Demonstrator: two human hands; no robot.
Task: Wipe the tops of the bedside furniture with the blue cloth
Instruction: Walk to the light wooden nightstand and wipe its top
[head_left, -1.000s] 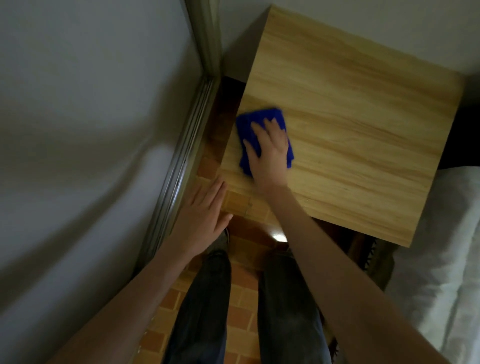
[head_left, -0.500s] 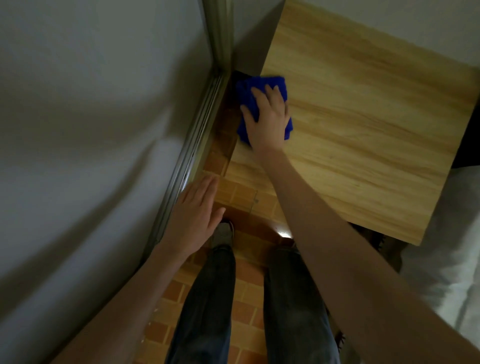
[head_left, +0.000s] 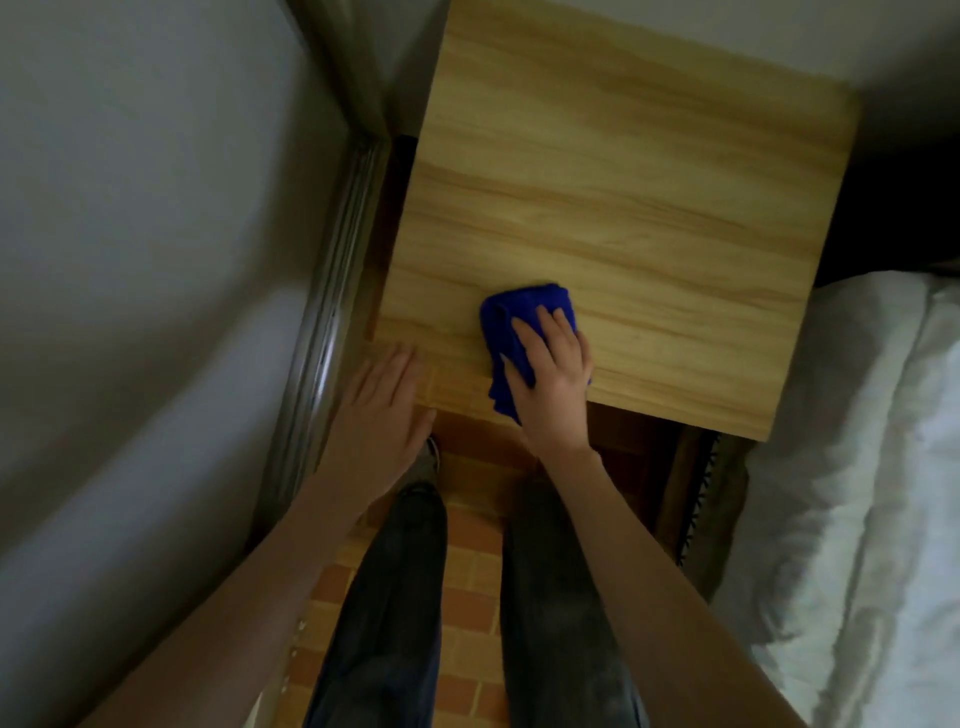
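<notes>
A light wooden bedside table (head_left: 623, 171) fills the upper middle of the head view, seen from above. A folded blue cloth (head_left: 514, 322) lies on its top near the front edge, slightly left of centre. My right hand (head_left: 553, 379) lies flat on the cloth, pressing it against the wood, and part of the cloth hangs over the front edge. My left hand (head_left: 376, 415) hovers flat with fingers together by the table's front left corner, holding nothing.
A grey wall (head_left: 130, 234) with a metal sliding track (head_left: 332, 301) runs along the left. A bed with white bedding (head_left: 857, 467) borders the right. My legs (head_left: 389, 597) stand on an orange tiled floor (head_left: 467, 587) in the narrow gap.
My right hand has dragged the blue cloth from the table's left edge back toward the front edge and a little to the right. My left hand has stayed by the front left corner.
</notes>
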